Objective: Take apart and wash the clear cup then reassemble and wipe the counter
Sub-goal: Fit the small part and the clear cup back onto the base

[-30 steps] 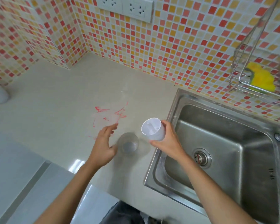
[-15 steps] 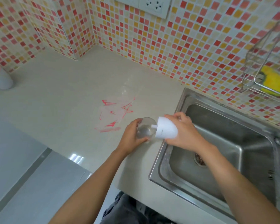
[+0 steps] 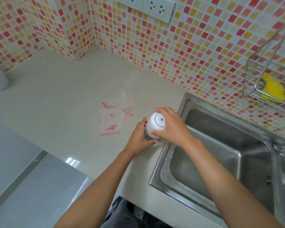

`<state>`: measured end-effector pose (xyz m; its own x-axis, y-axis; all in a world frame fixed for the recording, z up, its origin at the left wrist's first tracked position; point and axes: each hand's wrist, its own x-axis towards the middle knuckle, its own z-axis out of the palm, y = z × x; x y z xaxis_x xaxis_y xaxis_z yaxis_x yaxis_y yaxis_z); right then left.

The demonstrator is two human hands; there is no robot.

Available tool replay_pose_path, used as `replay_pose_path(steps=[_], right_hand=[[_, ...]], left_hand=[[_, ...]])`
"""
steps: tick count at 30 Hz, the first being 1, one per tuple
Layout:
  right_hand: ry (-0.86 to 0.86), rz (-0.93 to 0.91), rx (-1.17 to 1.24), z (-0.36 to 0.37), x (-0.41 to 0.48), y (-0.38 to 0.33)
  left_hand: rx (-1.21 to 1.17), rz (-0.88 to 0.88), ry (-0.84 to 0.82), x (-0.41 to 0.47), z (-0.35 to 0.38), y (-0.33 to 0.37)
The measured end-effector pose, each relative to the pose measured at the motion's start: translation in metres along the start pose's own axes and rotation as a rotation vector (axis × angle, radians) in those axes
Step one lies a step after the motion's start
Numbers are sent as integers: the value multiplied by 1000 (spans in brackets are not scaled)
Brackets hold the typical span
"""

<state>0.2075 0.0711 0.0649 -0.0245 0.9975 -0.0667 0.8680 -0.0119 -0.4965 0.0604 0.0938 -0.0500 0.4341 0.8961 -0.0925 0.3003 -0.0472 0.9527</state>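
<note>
You get bright, even light; a small glare patch sits on the counter [image 3: 72,161] near its front edge, soft shadows, tiled wall [image 3: 196,51] lines bowing outward.

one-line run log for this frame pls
phase: reassembly | right hand: grips white cup part | left hand: steadies clear part, mostly hidden | red smear: unwiped

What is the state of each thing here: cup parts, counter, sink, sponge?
White cup part: inverted, gripped by right hand.
Clear cup part: mostly hidden under it, held by left hand.
Counter: red smears, unwiped.
Sink: empty.
Yellow sponge: in rack.
</note>
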Motion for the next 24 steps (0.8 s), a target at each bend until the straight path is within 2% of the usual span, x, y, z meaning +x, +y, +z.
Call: replay_pose_path(steps=[4,8,16,24], right_hand=[[30,113,120,13,-1,10],[5,267,352,36,-4,21],[44,268,456,56,-6,28],[85,259,510,62,-5,29]], left_hand=[[-1,70,37,1,-1,11],[-7,51,3,3,-1,11],[179,42,-56,10,-6,0],[153,-3,-45,7,-3,1]])
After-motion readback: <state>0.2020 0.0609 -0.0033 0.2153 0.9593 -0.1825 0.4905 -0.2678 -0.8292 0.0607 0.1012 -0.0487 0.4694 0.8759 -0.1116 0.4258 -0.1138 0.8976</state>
